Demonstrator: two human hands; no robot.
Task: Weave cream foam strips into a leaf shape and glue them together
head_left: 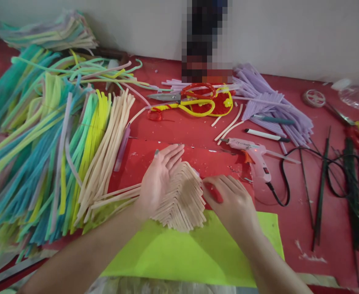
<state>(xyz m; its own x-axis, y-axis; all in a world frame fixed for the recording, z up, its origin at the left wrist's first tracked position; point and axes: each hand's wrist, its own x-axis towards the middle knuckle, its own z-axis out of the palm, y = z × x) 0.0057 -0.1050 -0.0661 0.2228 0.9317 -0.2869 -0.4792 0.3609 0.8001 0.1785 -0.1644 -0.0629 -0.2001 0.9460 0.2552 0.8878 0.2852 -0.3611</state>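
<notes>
Left of glue gun [257, 159], btwn left hand [158, 179] (fingers straight, nothing gripped) and right hand [233, 195] (curled, cannot tell if grasping), risk of skewing beige leaf-shaped piece [182, 200] w/ uneven push.

The leaf-shaped piece [184, 200] at centre is beige, herringbone-patterned; the sheet [182, 257] at lower centre, lime green; the stems [49, 163] at left, blue, green and yellow; the glue gun [256, 157] at right, pink.
</notes>
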